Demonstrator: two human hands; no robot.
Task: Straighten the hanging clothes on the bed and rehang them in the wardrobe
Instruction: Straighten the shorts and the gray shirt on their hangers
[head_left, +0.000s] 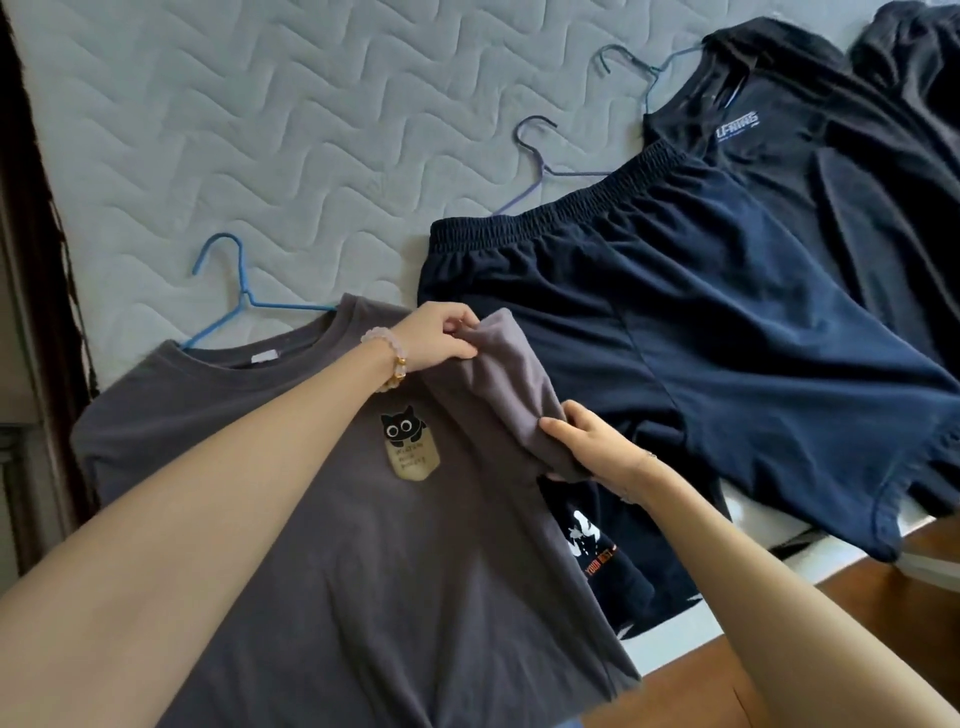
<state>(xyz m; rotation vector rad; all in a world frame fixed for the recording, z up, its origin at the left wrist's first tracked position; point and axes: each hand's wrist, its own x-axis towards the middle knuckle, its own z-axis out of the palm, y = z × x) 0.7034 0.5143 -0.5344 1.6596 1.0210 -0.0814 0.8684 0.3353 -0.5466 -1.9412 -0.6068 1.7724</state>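
The right hand (589, 444) clamps the hem end of the sleeve (511, 384) of the grey T-shirt (363, 561), thumb on top. Its fingers are curled underneath, hidden by the cloth. Farther up the same sleeve, the left hand (436, 338) pinches the shoulder end between thumb and bent fingertips, so the sleeve stretches between the two hands.

Below and left of both grips the T-shirt lies flat on the mattress (260, 130), its lower hem cut off by the frame edge. Just under the right hand a black garment (597, 556) pokes out, mostly covered, its orange lettering only partly readable.

Both forearms reach in from the bottom corners. The left crosses the shirt's chest, a bead bracelet (388, 364) on the wrist, and the right wrist is bent downward.

Just beyond the left wrist a blue hanger (234, 301) sits in the collar. Past the hands lie navy shorts (675, 322), a purple hanger (540, 156) largely hidden beneath them, then a black shirt (810, 156).
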